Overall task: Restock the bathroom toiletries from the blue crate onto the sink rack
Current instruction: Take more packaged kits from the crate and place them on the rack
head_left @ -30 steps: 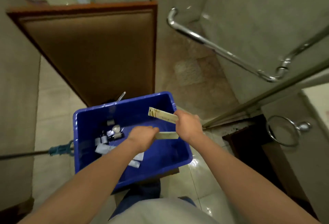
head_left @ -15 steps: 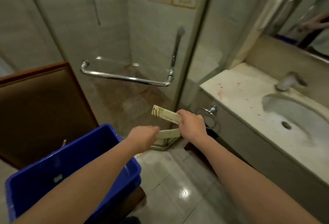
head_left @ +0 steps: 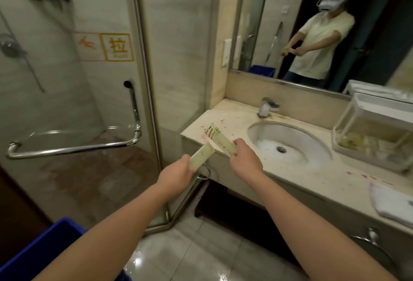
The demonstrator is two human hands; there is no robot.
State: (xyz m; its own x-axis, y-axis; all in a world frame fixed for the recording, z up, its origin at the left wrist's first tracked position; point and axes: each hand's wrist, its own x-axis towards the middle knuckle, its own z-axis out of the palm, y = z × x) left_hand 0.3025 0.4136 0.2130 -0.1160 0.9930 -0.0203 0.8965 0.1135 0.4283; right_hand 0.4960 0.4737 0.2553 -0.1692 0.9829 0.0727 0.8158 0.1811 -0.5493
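Note:
My left hand point(head_left: 178, 172) grips a pale green flat packet point(head_left: 202, 155) that points up and to the right. My right hand point(head_left: 244, 161) grips a second pale packet with dark stripes at its far end point(head_left: 220, 139). Both packets meet in front of the left corner of the counter point(head_left: 317, 176). The white two-tier sink rack point(head_left: 375, 128) stands on the counter at the right, with several pale packets in its lower tray. A corner of the blue crate point(head_left: 42, 249) shows at the bottom left.
A round sink point(head_left: 288, 144) with a chrome tap point(head_left: 267, 107) lies between my hands and the rack. A white folded towel point(head_left: 393, 202) lies on the counter's near right. A glass shower door with a chrome handle bar point(head_left: 73, 146) is on the left. A mirror hangs above.
My view has swung up and right from the crate to the sink counter. Both hands carried the packets along, and the left packet now tilts upward.

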